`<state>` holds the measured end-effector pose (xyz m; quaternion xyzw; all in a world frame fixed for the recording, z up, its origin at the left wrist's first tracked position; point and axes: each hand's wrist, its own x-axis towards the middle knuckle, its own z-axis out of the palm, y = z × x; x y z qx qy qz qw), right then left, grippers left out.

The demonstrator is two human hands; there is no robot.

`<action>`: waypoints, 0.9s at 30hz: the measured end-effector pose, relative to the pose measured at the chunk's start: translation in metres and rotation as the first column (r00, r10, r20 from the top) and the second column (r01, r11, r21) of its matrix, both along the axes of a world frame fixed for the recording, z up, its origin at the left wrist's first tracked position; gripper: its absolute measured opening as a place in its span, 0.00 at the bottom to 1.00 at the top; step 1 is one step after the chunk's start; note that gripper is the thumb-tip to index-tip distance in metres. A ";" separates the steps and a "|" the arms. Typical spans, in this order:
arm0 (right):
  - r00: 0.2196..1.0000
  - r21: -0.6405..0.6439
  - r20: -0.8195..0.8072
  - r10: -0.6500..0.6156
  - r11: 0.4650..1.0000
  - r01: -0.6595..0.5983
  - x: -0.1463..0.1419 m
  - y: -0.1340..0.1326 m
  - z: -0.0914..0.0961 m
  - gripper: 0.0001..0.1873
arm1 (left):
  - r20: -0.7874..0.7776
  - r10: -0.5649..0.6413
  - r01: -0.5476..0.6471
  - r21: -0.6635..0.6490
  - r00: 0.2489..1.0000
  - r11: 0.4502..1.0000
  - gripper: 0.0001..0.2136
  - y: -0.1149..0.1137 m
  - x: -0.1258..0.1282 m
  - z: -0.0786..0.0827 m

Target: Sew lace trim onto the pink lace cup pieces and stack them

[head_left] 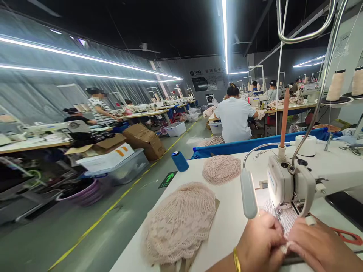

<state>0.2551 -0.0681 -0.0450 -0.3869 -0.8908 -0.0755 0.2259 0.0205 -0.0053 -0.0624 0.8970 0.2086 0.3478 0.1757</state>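
Observation:
A white sewing machine [279,181] stands at the right, with a pale lace piece [287,220] lying under its needle area. My left hand [262,238], with a gold bracelet at the wrist, pinches the near edge of the lace. Close beside it, my right hand [317,241] also grips the lace, fingers bent and partly hidden. To the left on the white table lies a large stack of beige lace pieces [181,223]. A smaller lace stack [221,169] sits behind it. A grey lamp head [249,194] hangs just left of the needle area.
A blue thread cone [180,161] is at the table's left edge. A dark phone [347,207] and red-handled scissors [347,236] lie at the right. Ahead sits a person in a white shirt [235,117]. Boxes and a plastic bin [124,166] line the aisle.

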 end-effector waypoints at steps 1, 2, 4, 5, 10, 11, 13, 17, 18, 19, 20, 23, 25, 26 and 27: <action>0.994 -0.029 0.093 0.058 0.998 -0.055 0.002 0.000 0.002 0.12 | -0.040 -0.034 0.037 0.082 0.999 0.996 0.04 0.002 -0.003 -0.008; 0.979 -0.057 0.177 0.104 0.994 -0.095 0.004 -0.001 0.004 0.11 | -0.081 -0.053 0.065 0.155 0.995 0.986 0.04 0.003 -0.007 -0.016; 0.941 -0.098 0.300 0.155 0.986 -0.132 0.008 0.000 0.010 0.07 | -0.142 -0.067 0.101 0.246 0.988 0.964 0.07 0.006 -0.013 -0.026; 0.927 -0.105 0.336 0.169 0.984 -0.141 0.009 0.000 0.012 0.05 | -0.149 -0.066 0.106 0.279 0.987 0.954 0.07 0.006 -0.016 -0.029; 0.908 -0.113 0.380 0.175 0.983 -0.143 0.011 0.002 0.016 0.04 | -0.099 -0.048 0.084 0.399 0.994 0.913 0.07 0.004 -0.018 -0.029; 0.910 -0.110 0.377 0.171 0.984 -0.139 0.011 0.002 0.015 0.04 | -0.101 -0.042 0.080 0.405 0.994 0.911 0.07 0.004 -0.017 -0.027; 0.917 -0.106 0.364 0.161 0.986 -0.130 0.010 0.002 0.014 0.05 | -0.120 -0.027 0.074 0.413 0.992 0.908 0.07 0.003 -0.016 -0.025; 0.950 -0.122 0.302 0.085 0.991 -0.050 0.010 0.002 0.013 0.06 | -0.188 0.035 0.046 0.409 0.981 0.912 0.08 0.003 -0.015 -0.022; 0.957 -0.127 0.283 0.065 0.991 -0.030 0.011 0.002 0.012 0.06 | -0.203 0.045 0.041 0.403 0.978 0.914 0.08 0.003 -0.014 -0.021; 0.964 -0.126 0.263 0.049 0.992 -0.016 0.011 0.002 0.012 0.06 | -0.213 0.049 0.041 0.397 0.976 0.917 0.09 0.004 -0.014 -0.020; 0.969 -0.120 0.243 0.036 0.993 -0.007 0.011 0.002 0.011 0.06 | -0.213 0.047 0.041 0.392 0.976 0.919 0.09 0.005 -0.013 -0.019; 0.982 -0.095 0.187 -0.016 0.995 0.034 0.011 0.003 0.007 0.06 | -0.180 0.044 0.026 0.368 0.983 0.929 0.07 0.007 -0.012 -0.011; 0.988 -0.077 0.143 -0.052 0.995 0.063 0.010 0.004 0.003 0.08 | -0.166 0.056 0.003 0.332 0.984 0.943 0.06 0.007 -0.012 -0.003; 0.990 -0.060 0.128 -0.066 0.995 0.074 0.010 0.005 0.001 0.09 | -0.174 0.060 -0.002 0.312 0.983 0.950 0.06 0.007 -0.012 0.001; 0.990 -0.038 0.120 -0.079 0.996 0.084 0.010 0.005 -0.001 0.11 | -0.186 0.063 -0.006 0.295 0.981 0.956 0.07 0.007 -0.012 0.005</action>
